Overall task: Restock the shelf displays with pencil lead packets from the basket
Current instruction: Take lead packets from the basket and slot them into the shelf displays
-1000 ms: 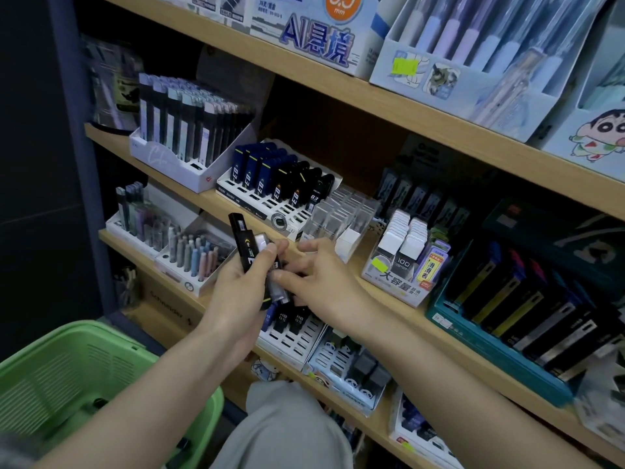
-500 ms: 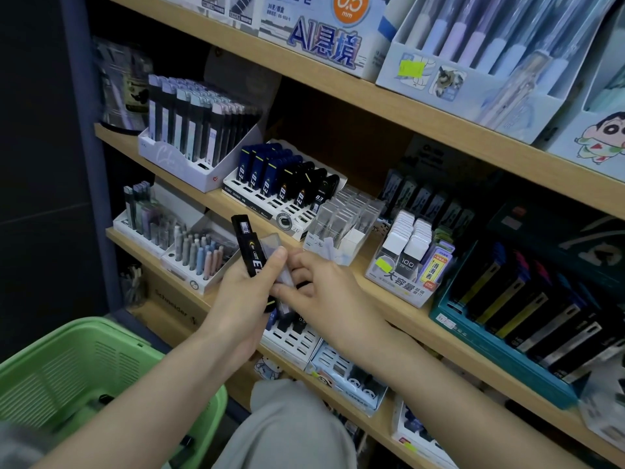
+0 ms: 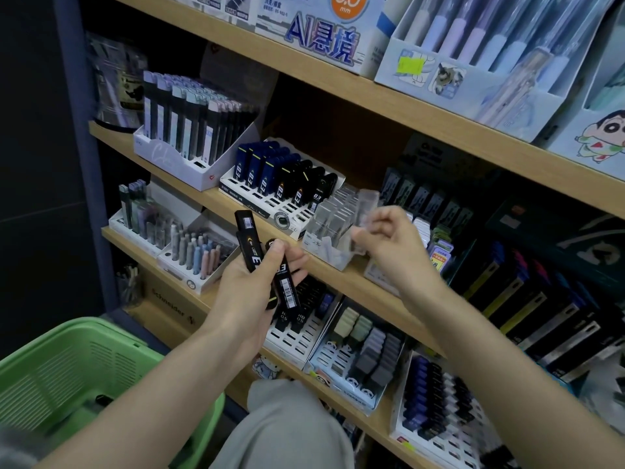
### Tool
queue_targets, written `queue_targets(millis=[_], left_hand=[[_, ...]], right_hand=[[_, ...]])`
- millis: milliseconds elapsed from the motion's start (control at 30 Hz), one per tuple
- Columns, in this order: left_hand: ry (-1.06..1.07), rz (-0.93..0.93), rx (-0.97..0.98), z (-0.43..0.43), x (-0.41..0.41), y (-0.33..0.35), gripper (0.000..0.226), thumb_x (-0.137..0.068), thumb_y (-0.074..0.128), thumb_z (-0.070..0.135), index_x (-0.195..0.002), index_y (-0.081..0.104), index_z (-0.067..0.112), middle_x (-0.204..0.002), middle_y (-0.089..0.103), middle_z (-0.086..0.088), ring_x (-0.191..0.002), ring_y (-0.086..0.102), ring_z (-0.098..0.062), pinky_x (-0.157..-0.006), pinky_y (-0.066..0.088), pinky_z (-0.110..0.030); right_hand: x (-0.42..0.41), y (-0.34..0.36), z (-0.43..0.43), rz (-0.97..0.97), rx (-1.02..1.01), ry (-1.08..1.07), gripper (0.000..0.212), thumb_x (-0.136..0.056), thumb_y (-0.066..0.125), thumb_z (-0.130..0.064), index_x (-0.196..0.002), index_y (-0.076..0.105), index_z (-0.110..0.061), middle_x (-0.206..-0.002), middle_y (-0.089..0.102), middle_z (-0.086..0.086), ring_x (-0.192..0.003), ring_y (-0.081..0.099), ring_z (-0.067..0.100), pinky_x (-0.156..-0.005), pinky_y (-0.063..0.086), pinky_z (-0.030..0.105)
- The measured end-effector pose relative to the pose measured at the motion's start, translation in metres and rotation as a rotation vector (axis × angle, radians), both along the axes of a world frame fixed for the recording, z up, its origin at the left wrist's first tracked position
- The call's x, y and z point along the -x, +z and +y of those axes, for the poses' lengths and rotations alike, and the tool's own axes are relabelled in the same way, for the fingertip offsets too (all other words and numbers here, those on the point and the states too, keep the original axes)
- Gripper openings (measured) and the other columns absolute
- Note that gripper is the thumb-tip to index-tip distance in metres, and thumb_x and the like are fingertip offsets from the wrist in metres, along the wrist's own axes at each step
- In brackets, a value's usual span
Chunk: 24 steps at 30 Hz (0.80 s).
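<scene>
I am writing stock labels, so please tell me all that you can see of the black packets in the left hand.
The black packets are slim flat cases, plastic by their look; at least two show. The left hand grips them fanned apart, thumb across their fronts. One tilts up-left with a white barcode near its top; the other points down-right, barcode near its lower end. Both bear white lettering.

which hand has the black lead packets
The left hand, nearer the green basket, grips the black packets, fanned out. The right hand pinches only a clear packet.
</scene>
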<state>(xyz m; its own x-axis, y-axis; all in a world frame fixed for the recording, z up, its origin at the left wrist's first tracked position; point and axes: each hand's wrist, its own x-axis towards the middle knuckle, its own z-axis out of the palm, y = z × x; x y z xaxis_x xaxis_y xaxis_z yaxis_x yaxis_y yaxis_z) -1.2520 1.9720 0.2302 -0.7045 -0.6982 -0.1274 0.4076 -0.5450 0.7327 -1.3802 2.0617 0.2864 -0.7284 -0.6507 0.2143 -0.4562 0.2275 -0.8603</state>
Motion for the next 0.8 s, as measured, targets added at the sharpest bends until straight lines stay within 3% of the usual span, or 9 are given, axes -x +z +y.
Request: queue_targets(millis=[133,233,333,400,533,633,700,800], left_hand=[[-0.001,-0.032,-0.022,-0.002,0.001,-0.001,0.015,-0.094,0.052,0.017,-0.094,0.062,0.006,-0.091,0.065,-0.011,-0.090,0.067,-0.020,-0.073,0.059,-0.024],[-0.002,-0.065,-0.017,-0.002,0.002,-0.003,0.015,-0.094,0.052,0.018,-0.093,0.062,0.006,-0.090,0.065,-0.011,-0.087,0.068,-0.019,-0.077,0.056,-0.027],[0.000,-0.080,-0.016,-0.002,0.003,-0.003,0.015,-0.093,0.052,0.018,-0.089,0.061,0.006,-0.079,0.064,-0.007,-0.079,0.068,-0.017,-0.083,0.054,-0.032],[0.000,-0.091,-0.016,-0.002,0.003,-0.003,0.016,-0.094,0.052,0.018,-0.087,0.061,0.006,-0.074,0.065,-0.005,-0.075,0.069,-0.015,-0.086,0.054,-0.034],[-0.010,-0.095,-0.014,-0.004,0.003,-0.003,0.017,-0.093,0.052,0.019,-0.087,0.061,0.005,-0.067,0.066,-0.002,-0.068,0.070,-0.012,-0.089,0.053,-0.036],[-0.023,-0.093,-0.014,-0.006,0.003,-0.004,0.017,-0.093,0.053,0.020,-0.089,0.060,0.005,-0.060,0.068,0.001,-0.066,0.070,-0.012,-0.091,0.052,-0.038],[-0.023,-0.087,-0.013,-0.008,0.004,-0.006,0.018,-0.093,0.053,0.020,-0.090,0.060,0.003,-0.059,0.067,0.002,-0.064,0.070,-0.012,-0.092,0.051,-0.041],[-0.022,-0.089,-0.012,-0.009,0.004,-0.007,0.018,-0.092,0.053,0.019,-0.090,0.059,0.003,-0.058,0.067,0.002,-0.063,0.069,-0.012,-0.094,0.050,-0.042]], right_hand=[[0.020,0.011,0.004,0.120,0.027,-0.095,0.042,-0.086,0.068,-0.010,-0.114,0.039,-0.023,-0.091,0.056,-0.010,-0.075,0.059,0.009,-0.062,0.048,0.017],[0.032,0.011,-0.001,0.247,0.043,-0.137,0.033,-0.089,0.064,-0.010,-0.111,0.043,-0.022,-0.091,0.060,-0.006,-0.082,0.064,0.011,-0.070,0.054,0.023],[0.039,0.008,-0.009,0.350,-0.028,-0.145,0.018,-0.099,0.046,-0.013,-0.117,0.040,-0.017,-0.097,0.055,-0.005,-0.077,0.062,0.011,-0.059,0.051,0.017],[0.043,0.007,-0.013,0.453,-0.121,-0.136,0.022,-0.102,0.038,-0.015,-0.124,0.037,-0.012,-0.110,0.052,0.000,-0.074,0.053,0.009,-0.054,0.041,0.017],[0.050,0.008,-0.018,0.642,-0.244,-0.120,0.027,-0.102,0.037,-0.015,-0.127,0.045,-0.007,-0.123,0.047,0.006,-0.103,0.048,0.015,-0.078,0.033,0.017],[0.057,0.009,-0.020,0.679,-0.285,-0.116,0.026,-0.099,0.047,-0.017,-0.124,0.052,-0.010,-0.114,0.056,0.008,-0.095,0.051,0.013,-0.078,0.033,0.017],[0.058,0.010,-0.021,0.641,-0.296,-0.099,0.029,-0.095,0.057,-0.017,-0.123,0.051,-0.012,-0.094,0.061,0.001,-0.080,0.055,0.008,-0.075,0.041,0.023],[0.059,0.009,-0.021,0.673,-0.303,-0.094,0.019,-0.092,0.061,-0.017,-0.110,0.056,-0.012,-0.078,0.056,-0.006,-0.071,0.053,0.002,-0.073,0.045,0.024]])
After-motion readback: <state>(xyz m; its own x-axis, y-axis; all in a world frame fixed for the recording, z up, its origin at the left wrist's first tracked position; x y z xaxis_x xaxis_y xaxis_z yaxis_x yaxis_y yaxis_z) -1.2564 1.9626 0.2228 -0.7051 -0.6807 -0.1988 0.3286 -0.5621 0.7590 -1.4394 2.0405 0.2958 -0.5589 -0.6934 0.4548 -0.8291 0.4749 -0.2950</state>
